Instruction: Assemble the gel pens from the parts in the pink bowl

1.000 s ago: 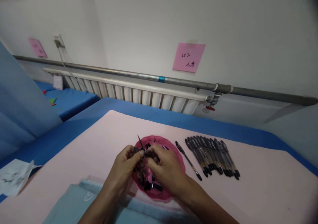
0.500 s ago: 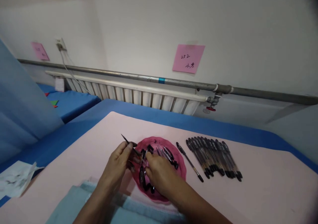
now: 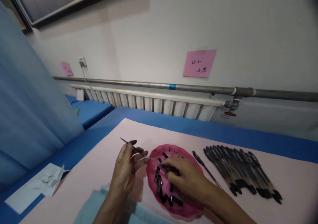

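Observation:
A thin pen refill (image 3: 145,155), dark toward its tip and clear toward its tail, slants across the space between my hands. My left hand (image 3: 125,171) pinches its dark part between thumb and fingers, the tip pointing up and left. Closed at the clear tail is my right hand (image 3: 188,177), above the pink scalloped tray (image 3: 150,181). Dark stains mark my fingertips. Inside the tray lie several black pen caps (image 3: 159,184) and small pen parts, partly hidden by my right hand.
Right of the tray lies one pen (image 3: 206,167), then a row of several capped pens (image 3: 238,167). A stained paper (image 3: 34,187) rests at left, and light blue cloth (image 3: 91,205) at the near edge. Radiator (image 3: 159,104) and pipe (image 3: 146,84) run behind the pink-topped table (image 3: 139,131).
The view has shifted, so the table items appear lower and farther right. My right hand has drawn up from among the tray's parts to the refill's tail; my left hand keeps the refill.

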Demonstrator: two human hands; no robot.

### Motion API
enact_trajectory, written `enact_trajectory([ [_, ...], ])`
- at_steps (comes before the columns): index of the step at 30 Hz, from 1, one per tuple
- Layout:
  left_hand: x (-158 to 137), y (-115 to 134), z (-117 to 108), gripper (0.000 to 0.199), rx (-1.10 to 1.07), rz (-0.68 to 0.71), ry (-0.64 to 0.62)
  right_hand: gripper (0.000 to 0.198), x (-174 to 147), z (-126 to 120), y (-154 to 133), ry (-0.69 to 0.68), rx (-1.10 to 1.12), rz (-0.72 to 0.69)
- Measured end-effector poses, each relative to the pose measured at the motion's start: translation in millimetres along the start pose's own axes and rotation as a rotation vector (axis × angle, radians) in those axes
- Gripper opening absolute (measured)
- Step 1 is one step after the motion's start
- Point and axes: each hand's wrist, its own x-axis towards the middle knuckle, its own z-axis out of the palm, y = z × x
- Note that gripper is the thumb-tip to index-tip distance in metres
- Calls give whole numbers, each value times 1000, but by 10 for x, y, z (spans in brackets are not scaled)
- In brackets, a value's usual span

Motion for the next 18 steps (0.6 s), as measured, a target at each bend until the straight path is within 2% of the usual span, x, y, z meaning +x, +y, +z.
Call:
enact_trajectory([
  [3, -15, -20, 8, 32, -2, 1, -9, 28, -6, 14, -8, -46, 34, -2],
  [18, -14, -25, 23, 30, 10, 35, 19, 26, -23, 41, 26, -64, 70, -36],
])
